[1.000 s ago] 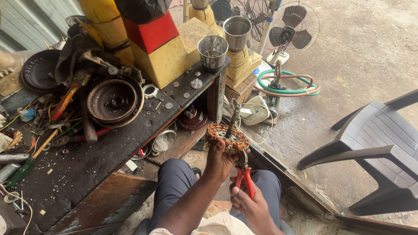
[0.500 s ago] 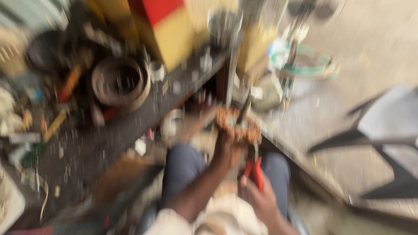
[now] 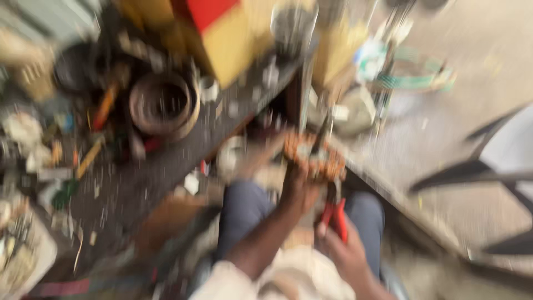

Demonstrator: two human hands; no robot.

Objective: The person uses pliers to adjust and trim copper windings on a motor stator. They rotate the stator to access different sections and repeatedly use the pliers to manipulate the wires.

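The left hand (image 3: 300,186) grips a copper-wound coil ring (image 3: 313,155), likely heavy and stiff; best held by its rim. Just below the ring, the right hand (image 3: 344,247) clasps red-handled pliers (image 3: 335,219).

Single head-worn camera, looking steeply down over the seated person's lap, close on both hands, cluttered workbench (image 3: 166,166) at left, concrete floor (image 3: 444,139) at right, frame motion-blurred.

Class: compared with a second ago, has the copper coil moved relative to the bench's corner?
Cannot tell. The camera swung and blurred; the left hand holds the coil just below the bench corner, much as before.
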